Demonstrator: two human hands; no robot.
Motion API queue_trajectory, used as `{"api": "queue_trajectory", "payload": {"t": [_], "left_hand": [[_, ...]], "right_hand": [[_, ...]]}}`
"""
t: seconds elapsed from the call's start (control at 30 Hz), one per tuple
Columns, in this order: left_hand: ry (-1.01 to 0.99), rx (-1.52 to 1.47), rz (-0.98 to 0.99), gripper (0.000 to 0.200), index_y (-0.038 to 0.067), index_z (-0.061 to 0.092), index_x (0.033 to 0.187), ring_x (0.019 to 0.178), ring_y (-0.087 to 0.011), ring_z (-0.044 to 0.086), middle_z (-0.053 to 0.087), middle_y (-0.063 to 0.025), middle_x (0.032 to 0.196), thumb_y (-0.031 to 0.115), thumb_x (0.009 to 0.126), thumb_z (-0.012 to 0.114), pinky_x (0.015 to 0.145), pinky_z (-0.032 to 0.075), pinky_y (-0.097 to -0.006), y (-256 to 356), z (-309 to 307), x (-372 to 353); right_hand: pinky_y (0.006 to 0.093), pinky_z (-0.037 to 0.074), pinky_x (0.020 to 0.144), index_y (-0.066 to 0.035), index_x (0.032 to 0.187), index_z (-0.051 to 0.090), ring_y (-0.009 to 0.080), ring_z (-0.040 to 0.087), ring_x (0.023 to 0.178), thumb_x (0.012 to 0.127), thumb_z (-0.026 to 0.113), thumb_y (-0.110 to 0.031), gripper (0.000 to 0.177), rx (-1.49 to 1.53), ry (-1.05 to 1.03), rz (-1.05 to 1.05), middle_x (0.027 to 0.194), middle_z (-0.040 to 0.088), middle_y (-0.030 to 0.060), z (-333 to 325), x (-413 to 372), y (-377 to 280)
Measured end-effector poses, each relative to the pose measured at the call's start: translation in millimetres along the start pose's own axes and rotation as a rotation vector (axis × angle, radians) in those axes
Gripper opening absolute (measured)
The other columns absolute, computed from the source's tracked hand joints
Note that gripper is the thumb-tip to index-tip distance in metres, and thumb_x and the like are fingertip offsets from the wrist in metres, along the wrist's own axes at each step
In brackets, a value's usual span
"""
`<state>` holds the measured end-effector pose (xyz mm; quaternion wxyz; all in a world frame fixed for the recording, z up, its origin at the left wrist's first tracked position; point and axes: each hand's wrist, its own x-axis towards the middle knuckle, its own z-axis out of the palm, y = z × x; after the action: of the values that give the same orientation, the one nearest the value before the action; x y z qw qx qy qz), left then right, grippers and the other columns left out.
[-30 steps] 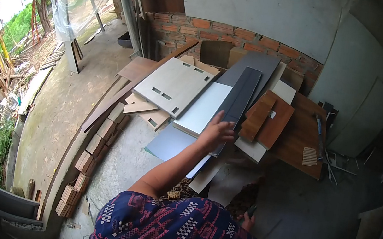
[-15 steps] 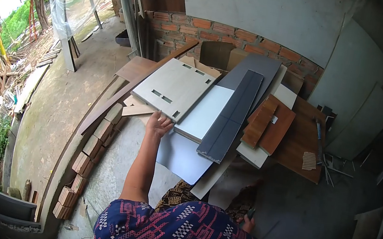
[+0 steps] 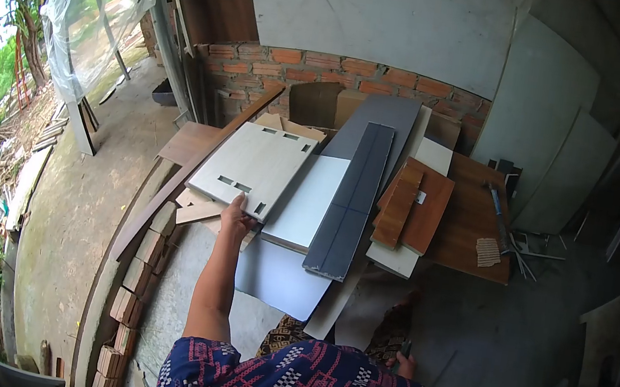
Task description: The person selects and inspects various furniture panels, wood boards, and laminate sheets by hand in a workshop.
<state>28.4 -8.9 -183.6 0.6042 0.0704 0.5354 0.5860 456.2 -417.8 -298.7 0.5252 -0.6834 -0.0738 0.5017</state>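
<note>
My left hand (image 3: 235, 216) is at the near edge of a pale wooden panel (image 3: 255, 164) with several rectangular slots. The thumb lies on its top face and the other fingers curl at the edge. Low by my leg, my right hand (image 3: 405, 365) is closed around a small dark object (image 3: 405, 349) whose kind I cannot tell. To the right of the slotted panel lie a white board (image 3: 309, 201) and a long dark grey board (image 3: 352, 199) with lines along its face.
Brown wooden pieces (image 3: 427, 209) lie on the right of the stack, beside a large brown board (image 3: 467, 246) bearing a hammer (image 3: 497, 210) and a small ridged piece (image 3: 488, 253). A row of bricks (image 3: 136, 275) borders the floor on the left. A brick wall (image 3: 311, 68) stands behind.
My left hand has gone from an upturned pose at the slotted panel's edge to gripping it, thumb on top. The view has shifted slightly. My right hand stays low with the dark object.
</note>
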Motion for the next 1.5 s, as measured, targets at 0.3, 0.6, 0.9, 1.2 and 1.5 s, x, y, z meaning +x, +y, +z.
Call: {"api": "queue_trajectory", "payload": {"t": [0.3, 0.6, 0.9, 1.2, 1.5], "left_hand": [[-0.148, 0.045, -0.074, 0.025, 0.020, 0.057, 0.091, 0.064, -0.0171, 0.059, 0.061, 0.0026, 0.078, 0.035, 0.073, 0.069, 0.039, 0.035, -0.0267, 23, 0, -6], [-0.506, -0.142, -0.003, 0.018, 0.012, 0.061, 0.087, 0.085, -0.0249, 0.056, 0.061, -0.0053, 0.088, 0.029, 0.082, 0.055, 0.068, 0.047, -0.0431, 32, 11, 8], [-0.548, -0.131, 0.169, 0.009, 0.004, 0.058, 0.084, 0.089, -0.0289, 0.058, 0.060, -0.0123, 0.094, 0.009, 0.077, 0.056, 0.083, 0.047, -0.0464, 45, 46, -45], [-0.677, 0.212, 0.251, 0.016, 0.004, 0.058, 0.084, 0.080, -0.0259, 0.059, 0.060, -0.0097, 0.083, 0.008, 0.069, 0.060, 0.072, 0.052, -0.0406, 38, 109, -185], [-0.986, 0.662, 0.354, 0.020, -0.003, 0.058, 0.081, 0.071, -0.0207, 0.057, 0.058, -0.0119, 0.079, 0.008, 0.065, 0.053, 0.066, 0.049, -0.0329, -34, 274, -260]], "right_hand": [[0.0300, 0.044, 0.044, -0.004, 0.087, 0.050, 0.0190, 0.057, 0.051, 0.083, 0.055, -0.012, 0.010, 0.047, 0.005, -0.011, 0.063, 0.056, 0.0072, -5, 6, 7], [0.0299, 0.043, 0.041, -0.003, 0.082, 0.050, 0.0191, 0.057, 0.048, 0.081, 0.058, -0.009, 0.010, 0.110, 0.001, -0.072, 0.061, 0.057, 0.0084, -4, 9, 10], [0.0288, 0.043, 0.040, -0.001, 0.083, 0.050, 0.0182, 0.056, 0.048, 0.081, 0.058, -0.010, 0.013, 0.172, 0.037, -0.080, 0.057, 0.056, 0.0093, -7, 6, 15], [0.0285, 0.044, 0.040, -0.001, 0.084, 0.050, 0.0191, 0.057, 0.049, 0.082, 0.059, -0.011, 0.014, 0.271, -0.008, -0.072, 0.060, 0.057, 0.0102, -12, 9, 12], [0.0292, 0.044, 0.039, 0.000, 0.085, 0.051, 0.0192, 0.057, 0.048, 0.081, 0.061, -0.009, 0.014, 0.448, 0.020, -0.114, 0.061, 0.056, 0.0090, -20, -6, 13]]}}
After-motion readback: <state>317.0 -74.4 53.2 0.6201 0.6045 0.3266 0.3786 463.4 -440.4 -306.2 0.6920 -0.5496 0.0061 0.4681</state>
